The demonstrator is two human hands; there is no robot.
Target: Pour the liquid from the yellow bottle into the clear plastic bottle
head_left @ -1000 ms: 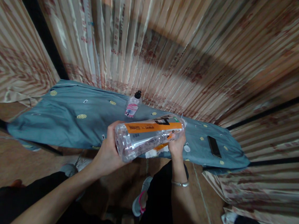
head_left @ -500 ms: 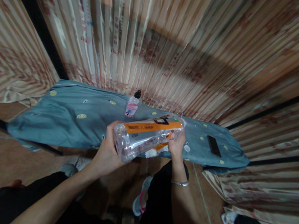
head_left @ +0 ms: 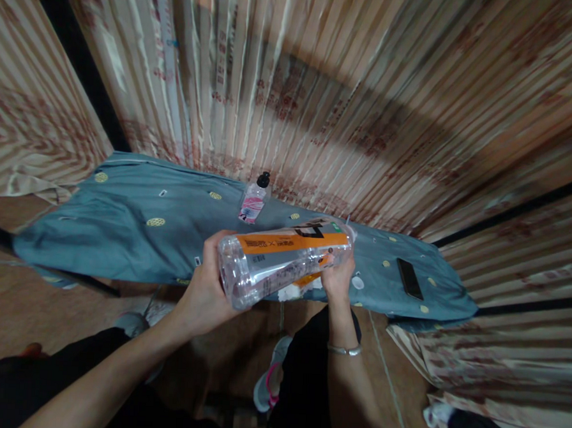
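A large clear plastic bottle point(head_left: 283, 258) with an orange and grey label lies nearly level in the air, between me and the cloth-covered table. My left hand point(head_left: 209, 293) is closed round its wide base end. At the narrower end, my right hand point(head_left: 337, 277) grips it from below; some of those fingers are hidden behind the plastic. Beneath the bottle, something white and orange point(head_left: 289, 293) shows in part at the table's front edge. A small white round piece point(head_left: 358, 283) lies just right of my right hand.
A small pump bottle point(head_left: 254, 199) with a black top and pink label stands at the table's back edge. Toward the right end lies a black phone point(head_left: 410, 279). The blue-green tablecloth point(head_left: 122, 231) covers the long narrow table. Striped curtains point(head_left: 321, 101) hang close behind it.
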